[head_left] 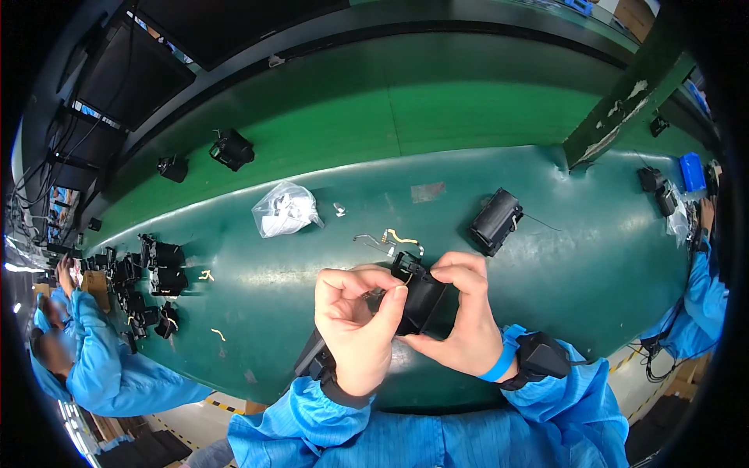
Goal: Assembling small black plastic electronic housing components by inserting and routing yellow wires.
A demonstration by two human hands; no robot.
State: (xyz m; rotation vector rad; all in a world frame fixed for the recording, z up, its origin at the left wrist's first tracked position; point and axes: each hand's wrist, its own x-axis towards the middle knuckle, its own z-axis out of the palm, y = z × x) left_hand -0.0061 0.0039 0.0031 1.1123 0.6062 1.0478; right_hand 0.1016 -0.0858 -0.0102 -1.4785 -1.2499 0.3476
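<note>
Apparently mid-job: one black housing (425, 300) is up in both hands, over the near side of the green bench (273, 316), directly before the wearer. Right hand (466, 316) half curled, clasping the housing by its sides: forefinger by the upper end, thumb near the lower. Left hand (357, 316) closed down to a pinch at the upper end, thumb and forefinger almost meeting beside a thin wire (410, 277); whether they have hold of it or only press the housing, cannot tell.

Progress, as judged: the body of this piece looks assembled, with the detail at its top end being worked on and not finished. No joint or connector can be made out behind the fingers, so how much remains on this unit is unclear.

Just beyond the housing, loose: a small group of yellow and pale wires (396, 238), not clearly joined to it. Farther out, a clear plastic bag (285, 210) of whitish contents, one small white piece (339, 209) next to it. To the right, apart, a similar black unit (497, 222) lies tilted, a thin lead trailing from it. More black units (164, 269) crowd the left side, yellow wire scraps (206, 275) near them. Finished or waiting, their state does not tell; probably this is one of a batch.
</note>
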